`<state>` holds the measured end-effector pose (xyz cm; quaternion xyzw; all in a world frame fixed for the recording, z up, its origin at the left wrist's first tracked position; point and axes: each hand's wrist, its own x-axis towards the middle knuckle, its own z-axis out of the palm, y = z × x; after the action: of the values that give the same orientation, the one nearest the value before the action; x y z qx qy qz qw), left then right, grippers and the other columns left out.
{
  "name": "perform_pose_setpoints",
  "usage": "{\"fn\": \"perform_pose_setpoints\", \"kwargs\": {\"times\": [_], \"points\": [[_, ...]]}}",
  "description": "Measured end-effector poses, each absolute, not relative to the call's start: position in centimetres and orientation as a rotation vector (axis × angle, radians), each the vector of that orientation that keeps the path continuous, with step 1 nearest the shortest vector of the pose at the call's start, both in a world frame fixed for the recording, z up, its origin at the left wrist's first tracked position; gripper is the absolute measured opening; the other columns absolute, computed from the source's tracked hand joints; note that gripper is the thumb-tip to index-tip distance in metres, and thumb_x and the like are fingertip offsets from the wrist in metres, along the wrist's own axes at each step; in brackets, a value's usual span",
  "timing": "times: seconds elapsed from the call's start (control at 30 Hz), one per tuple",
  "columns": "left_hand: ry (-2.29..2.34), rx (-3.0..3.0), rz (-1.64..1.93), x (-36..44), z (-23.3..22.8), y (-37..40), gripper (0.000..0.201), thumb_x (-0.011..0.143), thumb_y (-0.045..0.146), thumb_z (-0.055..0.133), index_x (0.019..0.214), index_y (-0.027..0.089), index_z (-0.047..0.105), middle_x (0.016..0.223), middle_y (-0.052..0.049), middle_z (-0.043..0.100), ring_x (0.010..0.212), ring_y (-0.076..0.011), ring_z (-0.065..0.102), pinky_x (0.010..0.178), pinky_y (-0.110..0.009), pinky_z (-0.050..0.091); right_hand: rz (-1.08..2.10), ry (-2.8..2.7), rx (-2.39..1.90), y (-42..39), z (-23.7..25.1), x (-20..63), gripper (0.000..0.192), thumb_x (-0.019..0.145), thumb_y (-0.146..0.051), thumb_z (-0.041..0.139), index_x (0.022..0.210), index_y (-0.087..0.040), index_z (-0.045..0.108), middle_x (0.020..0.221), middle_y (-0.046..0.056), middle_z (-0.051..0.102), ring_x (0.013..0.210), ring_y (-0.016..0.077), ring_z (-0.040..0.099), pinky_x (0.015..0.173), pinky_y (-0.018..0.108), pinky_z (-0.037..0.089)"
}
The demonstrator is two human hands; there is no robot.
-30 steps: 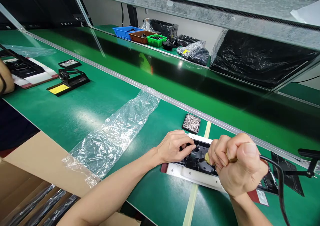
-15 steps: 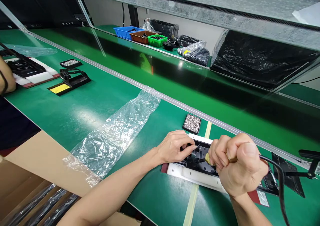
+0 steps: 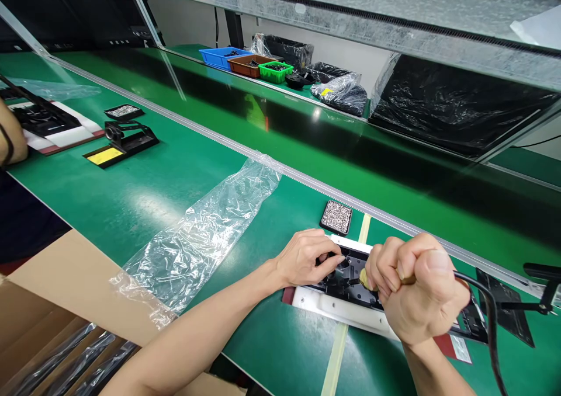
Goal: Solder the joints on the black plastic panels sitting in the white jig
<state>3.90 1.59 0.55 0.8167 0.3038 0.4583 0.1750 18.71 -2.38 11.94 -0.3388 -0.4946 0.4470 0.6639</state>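
Observation:
In my right hand (image 3: 416, 285) I grip a soldering iron (image 3: 363, 278), its yellow collar showing below my fist. A black cord (image 3: 491, 320) trails from behind that fist. The thin end of the iron points down at a black plastic panel (image 3: 366, 295), which lies in a white fixture (image 3: 337, 306). My left hand (image 3: 309, 259) rests over the panel's left part with thumb and forefinger pinched together. Whatever is between those fingertips is too small to make out. Just beyond the fixture stands a small black tray (image 3: 336, 216) of tiny silvery metal pieces.
A clear plastic bag (image 3: 205, 226) lies left of my arm. Further left are an iron stand with a yellow sponge (image 3: 105, 155) and another person's arm (image 3: 11, 133). Blue (image 3: 221, 57), brown (image 3: 245, 65) and green (image 3: 275, 72) bins line the back. A metal shelf (image 3: 350, 28) hangs overhead.

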Motion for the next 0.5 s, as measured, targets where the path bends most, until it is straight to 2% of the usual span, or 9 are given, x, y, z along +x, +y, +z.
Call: {"fn": "perform_pose_setpoints", "kwargs": {"times": [0.5], "points": [[0.863,2.323,1.289,3.85,0.59,1.69,0.022,0.101,0.029,0.058,0.087,0.016,0.069,0.072,-0.003,0.069,0.065,-0.0163,0.056,0.067,-0.033,0.046,1.011,-1.134,-0.751,-2.27,11.88,18.73,0.044,0.098,-0.043,0.054,0.061,-0.021,0.045,0.046,-0.006,0.034,0.037,0.0092,0.032,0.035,0.021,0.026]]}}
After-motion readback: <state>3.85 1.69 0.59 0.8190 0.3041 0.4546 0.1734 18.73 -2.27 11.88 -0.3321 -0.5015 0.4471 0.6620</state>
